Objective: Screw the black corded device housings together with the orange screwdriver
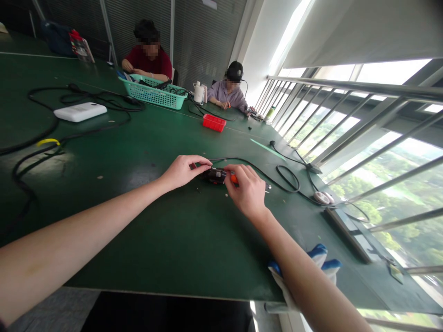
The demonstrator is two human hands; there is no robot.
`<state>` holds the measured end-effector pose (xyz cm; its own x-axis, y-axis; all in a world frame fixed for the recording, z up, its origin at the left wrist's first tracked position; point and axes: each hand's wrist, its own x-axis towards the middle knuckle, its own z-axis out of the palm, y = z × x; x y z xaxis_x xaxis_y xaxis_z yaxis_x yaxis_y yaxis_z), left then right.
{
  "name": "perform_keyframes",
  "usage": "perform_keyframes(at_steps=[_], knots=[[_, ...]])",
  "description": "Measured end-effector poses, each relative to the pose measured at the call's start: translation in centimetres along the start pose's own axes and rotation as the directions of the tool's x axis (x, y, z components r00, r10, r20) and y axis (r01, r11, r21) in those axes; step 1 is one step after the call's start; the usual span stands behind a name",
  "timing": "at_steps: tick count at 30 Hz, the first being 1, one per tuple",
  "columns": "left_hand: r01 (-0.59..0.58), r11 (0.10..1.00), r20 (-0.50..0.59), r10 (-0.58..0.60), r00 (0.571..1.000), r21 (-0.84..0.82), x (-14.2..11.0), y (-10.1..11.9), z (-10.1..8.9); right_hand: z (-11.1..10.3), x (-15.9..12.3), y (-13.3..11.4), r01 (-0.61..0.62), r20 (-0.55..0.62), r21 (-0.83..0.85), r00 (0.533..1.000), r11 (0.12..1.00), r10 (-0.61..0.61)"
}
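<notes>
My left hand [184,169] rests on the green table [166,240], its fingers pinched on the left end of a small black part [213,175]. A black cable [263,174] runs from that part to the right. My right hand [247,189] is closed round an orange-handled tool [234,178], probably a screwdriver, whose tip meets the black part. A short metal end [267,186] sticks out past my right hand. Both hands are close together near the table's middle.
A red tray [214,122] and a teal basket [152,92] stand further back. A white box [80,111] with black cables lies at left. Two people sit at the far end. A white-and-blue glove [323,263] lies at the near right edge, beside railings and windows.
</notes>
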<state>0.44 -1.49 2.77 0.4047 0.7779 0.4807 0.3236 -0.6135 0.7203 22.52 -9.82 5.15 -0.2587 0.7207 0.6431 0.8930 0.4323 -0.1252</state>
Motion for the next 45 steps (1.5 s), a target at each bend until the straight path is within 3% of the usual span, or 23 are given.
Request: perform_keyframes(at_steps=[2,4,6,9,12,16,24,28,33,37,41,45], knots=[[0.079,0.986,0.037,-0.074,0.997,-0.148,0.2,-0.9,0.0,-0.5,0.1,0.1,-0.008,-0.092,-0.025,0.996,1.0,0.006],[0.119,0.962,0.077,-0.103,0.992,-0.246,0.4,-1.7,0.0,-0.8,0.2,0.3,0.064,-0.151,0.022,0.987,0.998,-0.06],[0.133,0.958,0.101,-0.111,0.989,-0.253,0.5,-2.2,0.0,-1.1,0.3,0.5,0.127,-0.194,0.058,0.974,0.99,-0.114],[0.135,0.976,0.111,-0.117,0.987,-0.173,0.5,-2.4,0.0,-1.3,0.3,0.6,0.079,-0.238,0.015,0.969,0.997,-0.073],[0.139,0.982,0.111,-0.125,0.986,-0.126,0.5,-2.4,-0.1,-1.5,0.1,0.6,0.068,-0.218,0.028,0.974,0.997,-0.06],[0.178,0.974,0.146,-0.157,0.977,-0.143,0.6,-2.5,-0.3,-1.2,-0.4,0.2,0.115,-0.232,0.174,0.97,0.978,-0.073],[0.169,0.971,0.18,-0.139,0.974,-0.166,0.6,-2.8,-0.4,-0.5,-0.6,-0.7,0.004,-0.236,0.385,0.967,0.923,0.094],[0.163,0.971,0.215,-0.124,0.969,-0.176,0.5,-2.8,-0.5,-0.1,-0.5,-0.8,0.017,-0.226,0.493,0.968,0.87,0.109],[0.135,0.977,0.221,-0.096,0.971,-0.166,0.4,-3.0,-0.6,0.3,-0.6,-0.2,-0.035,-0.141,0.402,0.985,0.915,0.099],[0.114,0.984,0.221,-0.082,0.972,-0.136,0.4,-3.1,-0.6,0.4,-0.6,0.4,-0.096,-0.157,0.272,0.977,0.957,0.142],[0.109,0.984,0.224,-0.076,0.972,-0.138,0.4,-3.0,-0.6,0.4,-0.7,0.2,-0.111,-0.192,0.408,0.96,0.906,0.204],[0.109,0.983,0.231,-0.073,0.97,-0.15,0.4,-3.0,-0.6,0.6,-0.8,-0.3,-0.059,-0.162,0.506,0.973,0.861,0.162]])
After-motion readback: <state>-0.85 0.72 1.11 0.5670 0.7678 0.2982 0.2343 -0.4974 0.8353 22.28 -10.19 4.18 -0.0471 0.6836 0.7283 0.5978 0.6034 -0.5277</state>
